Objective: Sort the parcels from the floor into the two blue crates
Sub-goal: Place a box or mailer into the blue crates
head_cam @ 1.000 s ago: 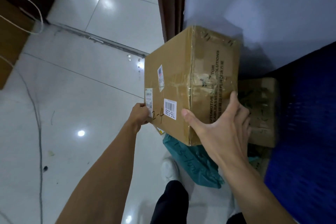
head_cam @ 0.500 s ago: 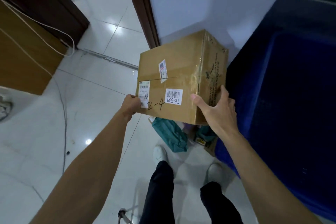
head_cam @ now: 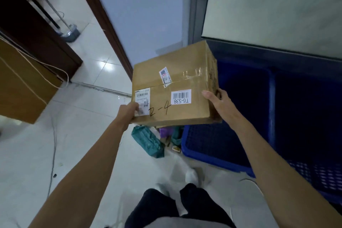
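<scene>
I hold a brown cardboard box [head_cam: 177, 79] in the air with both hands; it bears a T6-538 barcode label and a handwritten "2-4". My left hand [head_cam: 129, 112] grips its near left corner. My right hand [head_cam: 219, 101] grips its near right edge, thumb on top. The box hangs beside and partly over the left edge of a blue crate [head_cam: 207, 144]. A second blue crate [head_cam: 311, 172] stands to its right. On the floor below the box lie a teal soft parcel [head_cam: 148, 140] and other small parcels [head_cam: 166, 133], partly hidden.
A wall and dark door frame [head_cam: 105, 22] rise behind the box. A wooden cabinet [head_cam: 22, 83] with a loose white cable stands at the left. A thin cable [head_cam: 52, 153] runs along the white tiled floor. My legs and feet [head_cam: 190, 176] are below.
The box has risen from the floor pile and moved right toward the blue crates, tilting flatter. My view has lifted, and both crates now show.
</scene>
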